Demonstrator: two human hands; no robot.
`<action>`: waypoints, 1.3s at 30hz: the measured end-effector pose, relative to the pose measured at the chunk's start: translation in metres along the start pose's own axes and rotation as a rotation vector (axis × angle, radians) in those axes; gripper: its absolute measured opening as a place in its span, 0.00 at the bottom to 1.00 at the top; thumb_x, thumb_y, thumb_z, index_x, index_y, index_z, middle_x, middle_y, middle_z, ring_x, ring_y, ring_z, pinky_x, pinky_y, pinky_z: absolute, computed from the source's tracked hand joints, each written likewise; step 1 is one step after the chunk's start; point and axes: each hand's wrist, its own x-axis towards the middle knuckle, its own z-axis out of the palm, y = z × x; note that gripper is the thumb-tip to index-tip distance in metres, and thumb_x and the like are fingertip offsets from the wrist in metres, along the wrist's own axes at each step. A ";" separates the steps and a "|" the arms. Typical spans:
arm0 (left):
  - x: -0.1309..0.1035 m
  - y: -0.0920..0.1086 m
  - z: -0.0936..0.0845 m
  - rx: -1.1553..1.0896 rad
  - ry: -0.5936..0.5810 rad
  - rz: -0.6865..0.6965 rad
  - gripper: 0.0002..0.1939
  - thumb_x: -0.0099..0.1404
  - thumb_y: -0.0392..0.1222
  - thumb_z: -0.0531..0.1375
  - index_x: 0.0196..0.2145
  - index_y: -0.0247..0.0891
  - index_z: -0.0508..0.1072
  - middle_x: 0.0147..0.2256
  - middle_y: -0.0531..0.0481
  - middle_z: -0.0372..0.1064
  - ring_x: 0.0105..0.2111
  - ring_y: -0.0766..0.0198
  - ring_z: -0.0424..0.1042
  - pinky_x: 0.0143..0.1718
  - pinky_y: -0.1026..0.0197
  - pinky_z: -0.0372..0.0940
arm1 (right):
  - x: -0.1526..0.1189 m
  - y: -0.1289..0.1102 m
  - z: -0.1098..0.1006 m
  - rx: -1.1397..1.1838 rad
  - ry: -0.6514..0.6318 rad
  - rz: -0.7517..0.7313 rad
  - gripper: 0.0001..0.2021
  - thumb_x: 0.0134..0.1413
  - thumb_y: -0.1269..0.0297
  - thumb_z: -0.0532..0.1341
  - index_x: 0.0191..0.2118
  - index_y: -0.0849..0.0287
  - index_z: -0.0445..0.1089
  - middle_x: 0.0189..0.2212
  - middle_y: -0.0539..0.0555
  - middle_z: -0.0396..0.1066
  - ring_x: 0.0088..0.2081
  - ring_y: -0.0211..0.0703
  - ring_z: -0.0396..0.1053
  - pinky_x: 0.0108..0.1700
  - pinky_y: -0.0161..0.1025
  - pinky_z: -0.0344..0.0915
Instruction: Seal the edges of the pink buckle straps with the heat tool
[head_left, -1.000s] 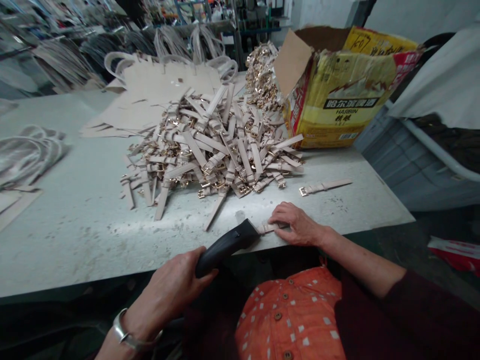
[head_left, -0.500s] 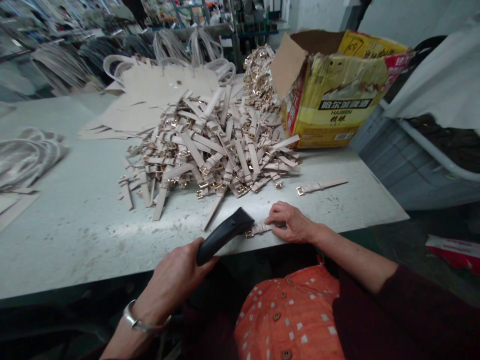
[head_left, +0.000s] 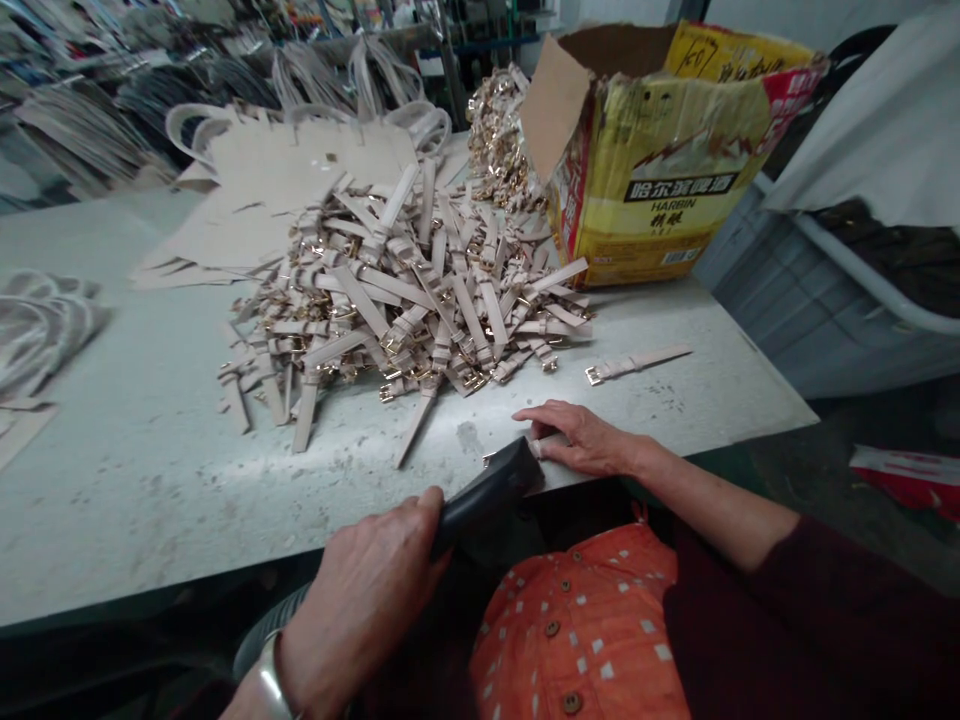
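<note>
My left hand [head_left: 379, 570], wearing a silver bangle, is wrapped round a black hair clipper [head_left: 487, 495]. The clipper's wide head lies over a beige buckle strap [head_left: 550, 446] near the table's front edge. Much of that strap is hidden; a bit of its metal buckle shows left of the clipper. My right hand [head_left: 585, 437] grips the strap's other end, thumb and fingers bent round it, the index finger stretched left. Another buckle strap [head_left: 637, 364] lies alone behind my right hand. Beyond both hands rises a big heap of buckle straps [head_left: 412, 290] with gold-coloured buckles.
A yellow beer carton [head_left: 660, 190] stands open at the back right, beside a pile of metal buckles [head_left: 499, 140]. Flat beige panels [head_left: 285, 180] with handles lie behind the heap. Looped cords [head_left: 45, 325] rest at the left. A grey bin [head_left: 795, 290] stands right of the table.
My left hand has brought the clipper to the right and slightly down, over the strap. My right hand's index finger has straightened. The view has shifted slightly.
</note>
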 end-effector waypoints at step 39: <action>0.011 -0.044 0.014 -0.225 0.047 -0.054 0.15 0.59 0.54 0.51 0.35 0.42 0.69 0.30 0.50 0.73 0.33 0.59 0.72 0.31 0.63 0.58 | 0.002 0.001 0.005 -0.120 0.046 -0.079 0.09 0.50 0.73 0.60 0.39 0.61 0.69 0.34 0.56 0.69 0.39 0.45 0.64 0.44 0.43 0.62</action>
